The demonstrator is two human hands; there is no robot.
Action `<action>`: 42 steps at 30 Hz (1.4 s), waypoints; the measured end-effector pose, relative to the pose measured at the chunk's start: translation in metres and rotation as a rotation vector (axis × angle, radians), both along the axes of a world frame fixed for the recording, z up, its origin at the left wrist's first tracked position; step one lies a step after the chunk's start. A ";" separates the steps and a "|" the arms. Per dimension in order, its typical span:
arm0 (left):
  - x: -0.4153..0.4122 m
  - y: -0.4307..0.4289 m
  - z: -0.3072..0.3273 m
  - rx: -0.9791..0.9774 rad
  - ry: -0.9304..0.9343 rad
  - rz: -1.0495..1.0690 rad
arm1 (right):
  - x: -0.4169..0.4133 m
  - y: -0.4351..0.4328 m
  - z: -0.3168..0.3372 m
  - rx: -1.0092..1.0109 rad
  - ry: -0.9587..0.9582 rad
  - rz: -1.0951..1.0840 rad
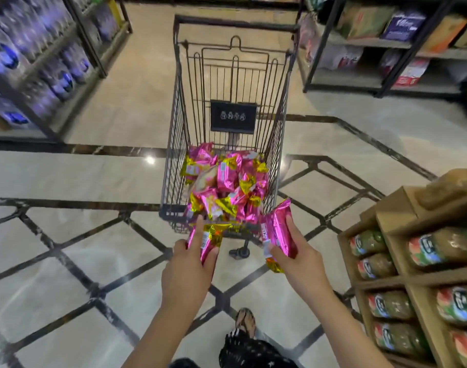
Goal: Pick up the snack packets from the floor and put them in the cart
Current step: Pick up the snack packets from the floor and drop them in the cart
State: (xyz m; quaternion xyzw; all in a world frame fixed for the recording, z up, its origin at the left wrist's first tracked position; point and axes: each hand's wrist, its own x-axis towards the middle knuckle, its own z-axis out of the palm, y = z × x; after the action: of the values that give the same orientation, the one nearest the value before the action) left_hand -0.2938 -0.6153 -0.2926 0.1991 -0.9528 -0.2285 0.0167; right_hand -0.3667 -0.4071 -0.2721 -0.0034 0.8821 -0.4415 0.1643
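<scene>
A pink-and-gold snack packet (207, 239) is gripped in the left hand (186, 266), the forefinger laid straight along its top and the other fingers curled round it; a second pink snack packet (277, 227) is held in the right hand (300, 257), the thumb pressed on its face and the fingers wrapped beneath. Both packets are held up at the near end of a wire shopping cart (177, 144), the left one against the near rim, the right one just beside the near right corner. Inside the cart a heap of snack packets (227, 181) of the same pink and gold foil is piled at the near end; a black placard (233, 116) is fixed to the far wire wall. The cart is stood on a pale polished floor (67, 235) crossed by dark inlaid lines. A wooden rack (386, 211) of green-and-orange packs (426, 248) is seen at the right; a sandalled foot (245, 321) is seen below.
</scene>
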 end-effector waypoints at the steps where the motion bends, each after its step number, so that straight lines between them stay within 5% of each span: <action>1: -0.014 0.005 -0.001 0.011 -0.010 -0.001 | -0.014 0.001 -0.001 0.024 -0.005 0.021; 20: -0.254 -0.116 -0.010 -0.153 -0.191 -0.122 | -0.222 -0.130 -0.025 0.360 -0.046 0.018; 28: -0.357 -0.153 -0.021 -0.150 -0.187 -0.138 | -0.286 -0.161 -0.041 0.516 -0.057 -0.151; 37: -0.414 -0.147 -0.018 -0.005 -0.103 -0.061 | -0.324 -0.171 -0.037 0.607 -0.004 -0.235; 42: -0.398 -0.127 -0.009 -0.077 -0.086 -0.160 | -0.284 -0.148 -0.038 0.621 -0.092 -0.341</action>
State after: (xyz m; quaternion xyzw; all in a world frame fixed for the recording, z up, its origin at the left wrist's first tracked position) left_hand -0.6913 -0.7422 -0.3011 0.1311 -0.9737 -0.1833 -0.0349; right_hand -0.6509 -0.5552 -0.3105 0.2141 0.9537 -0.1731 0.1210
